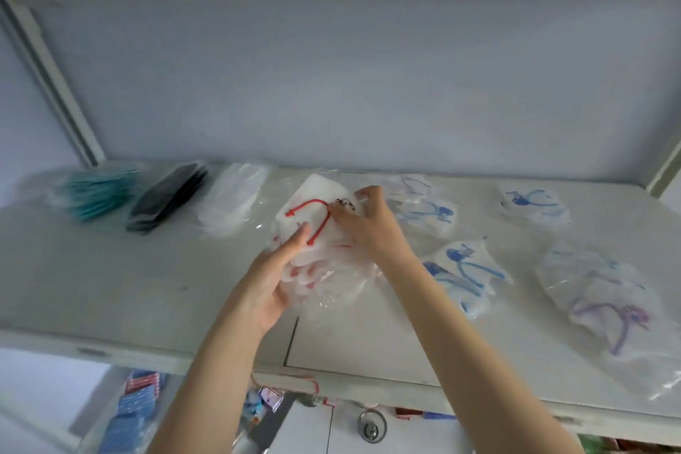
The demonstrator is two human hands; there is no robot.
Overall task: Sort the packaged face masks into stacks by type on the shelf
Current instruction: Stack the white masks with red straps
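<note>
Left hand (274, 280) grips red-strap mask packets (316, 192); right hand (368, 228) pinches far edge; long axis seemingly near-to-far.

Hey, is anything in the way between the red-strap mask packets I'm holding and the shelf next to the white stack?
Nothing visible. The left hand and right hand hold the red-strap packets just right of the white stack; the blue-strap packets lie further right. The shelf directly beneath is hidden.
</note>
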